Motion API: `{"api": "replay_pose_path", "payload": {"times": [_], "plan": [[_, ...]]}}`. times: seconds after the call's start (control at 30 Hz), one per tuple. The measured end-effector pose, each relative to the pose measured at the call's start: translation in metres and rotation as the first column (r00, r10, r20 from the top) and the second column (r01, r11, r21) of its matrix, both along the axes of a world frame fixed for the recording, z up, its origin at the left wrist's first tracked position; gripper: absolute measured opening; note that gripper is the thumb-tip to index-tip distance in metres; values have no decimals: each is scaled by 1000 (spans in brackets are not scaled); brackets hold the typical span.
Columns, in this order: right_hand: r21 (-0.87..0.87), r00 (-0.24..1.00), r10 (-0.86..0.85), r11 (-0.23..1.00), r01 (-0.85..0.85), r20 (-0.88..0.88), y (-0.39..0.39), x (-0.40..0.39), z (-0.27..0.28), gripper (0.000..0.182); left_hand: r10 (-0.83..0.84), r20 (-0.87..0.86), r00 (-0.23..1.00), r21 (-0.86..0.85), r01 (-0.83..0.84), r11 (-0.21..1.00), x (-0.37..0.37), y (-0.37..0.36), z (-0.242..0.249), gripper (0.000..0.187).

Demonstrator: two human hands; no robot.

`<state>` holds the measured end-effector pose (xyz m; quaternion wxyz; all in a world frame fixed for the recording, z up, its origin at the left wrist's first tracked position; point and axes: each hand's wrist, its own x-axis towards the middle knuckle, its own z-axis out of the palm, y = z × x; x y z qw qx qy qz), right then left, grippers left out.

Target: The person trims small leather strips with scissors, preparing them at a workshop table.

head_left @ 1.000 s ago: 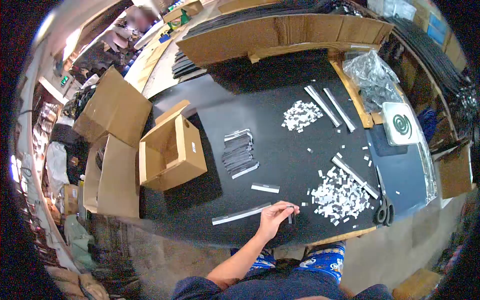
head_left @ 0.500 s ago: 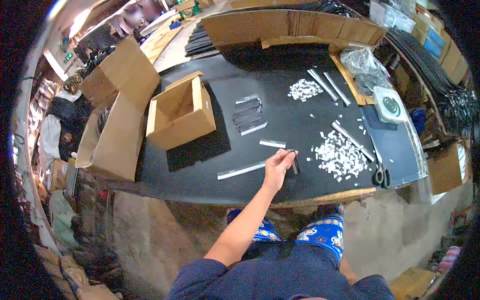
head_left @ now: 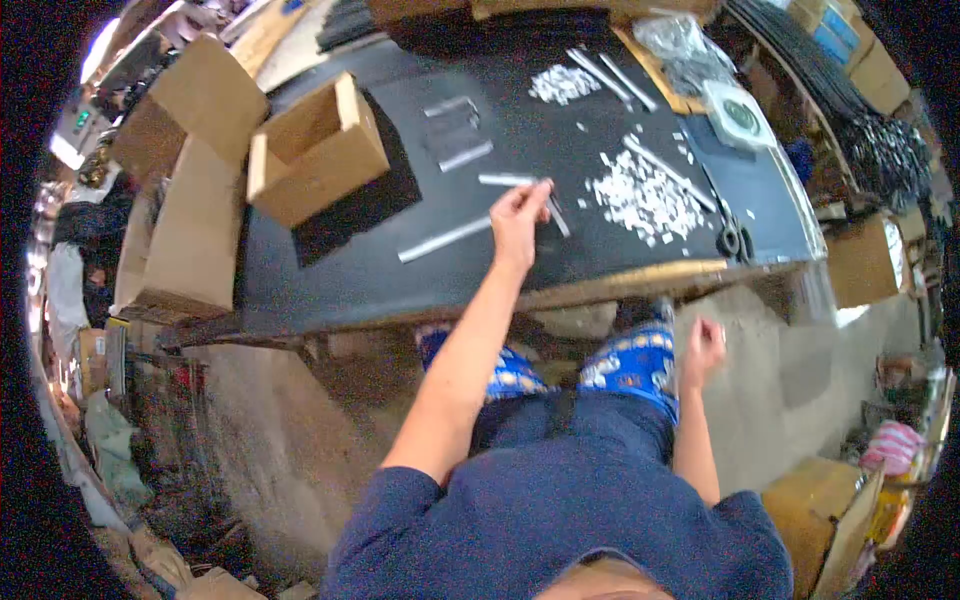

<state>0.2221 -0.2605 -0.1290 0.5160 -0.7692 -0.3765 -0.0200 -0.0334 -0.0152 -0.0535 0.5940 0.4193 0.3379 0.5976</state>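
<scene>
My left hand (head_left: 520, 211) reaches over the black table (head_left: 330, 270) and pinches a small dark strip (head_left: 556, 214) that hangs from its fingertips. A long grey strip (head_left: 444, 238) lies just left of that hand, and a shorter one (head_left: 505, 180) lies just beyond it. My right hand (head_left: 703, 345) is down off the table beside my right knee, fingers curled loosely; I cannot see anything in it. A pile of small white paper pieces (head_left: 645, 196) is spread to the right of the left hand.
An open cardboard box (head_left: 315, 150) stands at the table's left, with more flattened boxes (head_left: 185, 110) beyond. A stack of dark strips (head_left: 455, 128), a second white pile (head_left: 562, 84), scissors (head_left: 730, 240) and a white coil tray (head_left: 738, 112) sit on the table. Bare floor below.
The view has tipped down, so my lap and the floor now show. My left hand still pinches the small strip, lifted slightly. My right hand has come into view beside my knee.
</scene>
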Motion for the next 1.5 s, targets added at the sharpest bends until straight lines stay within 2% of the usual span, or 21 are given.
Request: {"api": "replay_pose_path", "payload": {"times": [0.03,0.07,0.1,0.17,0.2,0.3,0.37,0.5,0.57,0.63,0.7,0.83,0.93,1.1,1.23,1.5], "plan": [[21,994,58,998,-60,97,9,-25,40,6,24,-41,999,7,-24,1000,1,-1,0,13],[83,984,126,987,-137,129,20,-41,59,6,4,14,1000,-12,-3,1000,1,0,-1,13],[62,951,211,971,-230,225,30,-55,78,8,-14,66,998,-23,16,1000,1,1,-2,14],[61,895,332,929,-364,297,52,-79,96,18,-10,158,987,-21,13,1000,2,0,-2,13],[75,875,364,911,-406,319,63,-90,101,22,-30,150,988,-8,31,999,1,1,-2,11],[161,862,464,852,-497,203,101,-107,104,30,-61,157,986,-11,64,998,0,-2,-1,7],[224,862,494,833,-506,111,124,-113,102,29,-71,157,985,-10,74,997,-1,0,-4,9],[199,848,528,828,-525,40,154,-112,99,30,-73,114,991,-34,77,996,-2,-3,1,11],[202,859,488,836,-511,154,161,-114,106,32,-63,94,994,-57,69,996,0,-3,3,12],[194,856,490,835,-515,166,165,-113,108,35,-55,102,993,-68,63,996,-2,-3,2,13],[158,812,492,817,-555,313,172,-108,106,37,-48,74,996,-66,53,996,-2,-5,3,13],[128,751,597,752,-646,282,176,-102,101,37,-44,19,999,-67,45,997,-1,-6,6,13],[88,755,620,758,-647,212,176,-102,95,37,-60,-7,998,-47,59,997,1,-7,6,12],[72,776,599,780,-621,197,177,-102,88,37,-36,-38,999,-39,34,999,3,-7,8,10],[131,793,595,783,-609,132,174,-100,86,35,-23,-63,998,-20,22,1000,5,-8,4,8],[117,797,571,794,-597,195,175,-99,85,28,-35,-93,995,-32,32,999,5,-8,6,11]]}}
